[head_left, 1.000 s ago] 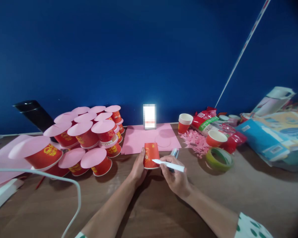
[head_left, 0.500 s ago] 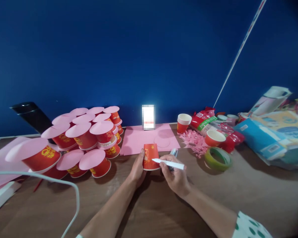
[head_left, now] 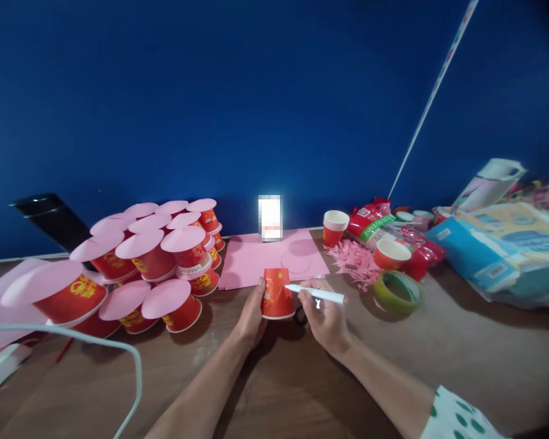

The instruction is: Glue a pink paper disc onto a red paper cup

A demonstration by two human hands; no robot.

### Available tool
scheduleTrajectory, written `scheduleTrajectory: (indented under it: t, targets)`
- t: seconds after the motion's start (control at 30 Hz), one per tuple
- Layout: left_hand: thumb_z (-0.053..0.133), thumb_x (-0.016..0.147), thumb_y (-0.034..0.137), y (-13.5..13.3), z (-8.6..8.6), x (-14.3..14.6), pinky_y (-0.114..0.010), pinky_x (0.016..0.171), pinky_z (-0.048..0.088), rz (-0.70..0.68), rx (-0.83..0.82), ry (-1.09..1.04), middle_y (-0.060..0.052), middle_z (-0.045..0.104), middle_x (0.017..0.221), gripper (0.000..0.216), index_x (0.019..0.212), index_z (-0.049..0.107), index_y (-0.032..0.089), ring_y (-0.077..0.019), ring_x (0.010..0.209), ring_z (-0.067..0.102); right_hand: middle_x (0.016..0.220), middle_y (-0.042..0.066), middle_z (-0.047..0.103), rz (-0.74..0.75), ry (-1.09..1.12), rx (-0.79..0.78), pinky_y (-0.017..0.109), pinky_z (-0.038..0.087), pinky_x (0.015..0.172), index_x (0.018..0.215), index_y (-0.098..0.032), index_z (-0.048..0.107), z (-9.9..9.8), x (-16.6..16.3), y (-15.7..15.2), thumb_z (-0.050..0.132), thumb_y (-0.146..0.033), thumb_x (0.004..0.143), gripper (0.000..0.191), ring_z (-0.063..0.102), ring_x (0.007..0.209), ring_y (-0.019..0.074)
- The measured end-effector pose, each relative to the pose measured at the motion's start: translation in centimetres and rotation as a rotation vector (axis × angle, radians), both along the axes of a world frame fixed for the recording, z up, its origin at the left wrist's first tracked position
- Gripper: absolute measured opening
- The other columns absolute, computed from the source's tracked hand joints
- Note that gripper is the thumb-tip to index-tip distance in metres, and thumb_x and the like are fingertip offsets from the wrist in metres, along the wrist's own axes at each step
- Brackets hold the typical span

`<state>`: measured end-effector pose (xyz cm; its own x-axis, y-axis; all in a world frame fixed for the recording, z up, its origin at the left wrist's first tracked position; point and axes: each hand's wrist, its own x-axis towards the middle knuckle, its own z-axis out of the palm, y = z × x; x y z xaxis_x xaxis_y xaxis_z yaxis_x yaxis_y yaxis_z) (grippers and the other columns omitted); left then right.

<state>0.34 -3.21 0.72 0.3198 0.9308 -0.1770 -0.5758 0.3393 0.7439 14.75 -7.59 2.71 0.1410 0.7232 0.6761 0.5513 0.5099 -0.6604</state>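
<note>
From here, the left hand (head_left: 251,316), gripping the upside-down red paper cup (head_left: 274,299) at six o'clock from the flat pink paper (head_left: 247,256), should hold steady while the right hand (head_left: 328,323), pinching the slim white pen (head_left: 327,295) at the cup's three o'clock, goes gently.

I counted: hands (head_left: 251,316), two | held red cup (head_left: 275,300), one | white pen (head_left: 319,293), one | pink discs (head_left: 167,299) topping the pile, twelve, others half hidden | nested cup stack (head_left: 335,233), one, its cups were too blurred | loose cup (head_left: 384,262), one | tape roll (head_left: 390,303), one | black flask (head_left: 57,221), one
</note>
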Motion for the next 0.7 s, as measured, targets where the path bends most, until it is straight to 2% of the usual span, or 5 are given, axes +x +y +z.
scheduleTrajectory:
  t: [0.4,0.7]
  targets:
    - [0.059,0.081,0.051,-0.03,0.0,-0.01,-0.033,0.083,0.047,-0.006,0.01,0.012,-0.011,0.073,0.093,0.045,0.094,0.068,0.009,-0.0216,0.083,0.067,0.075,0.004,0.064,-0.013,0.001,0.002,0.027,0.051,0.064,0.086,-0.019,0.059,-0.08,0.11,0.08,0.048,-0.025,0.092,0.014,0.063,0.069,0.0166]
    - [0.06,0.082,0.049,-0.15,0.38,0.04,-0.035,0.091,0.046,-0.012,0.005,-0.008,-0.012,0.073,0.099,0.043,0.097,0.068,0.009,-0.0245,0.095,0.066,0.075,0.003,0.063,-0.007,-0.011,0.034,0.027,0.051,0.069,0.086,-0.019,0.059,0.09,0.24,0.17,0.048,-0.023,0.092,0.013,0.062,0.069,0.016]
